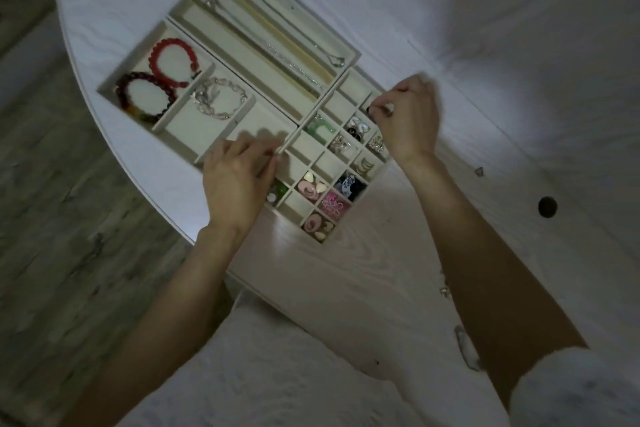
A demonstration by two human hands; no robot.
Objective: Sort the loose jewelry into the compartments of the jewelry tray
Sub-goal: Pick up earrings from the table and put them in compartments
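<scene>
On the white wood-grain desk [485,45] lay the cream compartmented jewelry tray [263,80]. Our right hand [408,114] hovered over its far small compartments, fingers [381,107] curled and pinching a small dark piece of jewelry [370,110]. Our left hand [235,180] rested on the tray's near edge, fingers loosely extended, holding nothing. A red beaded bracelet [171,62] sat in a left compartment.

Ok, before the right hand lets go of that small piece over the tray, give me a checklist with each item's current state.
1. Right hand pinches a small dark piece: ok.
2. Piece is over a small compartment at the jewelry tray far corner: ok.
3. That compartment is empty: cannot tell, the fingers hide it.
4. Left hand rests on the tray's near edge, steadying it: ok.
5. Loose pieces remain on the table: not ok, sorting unfinished.
</scene>
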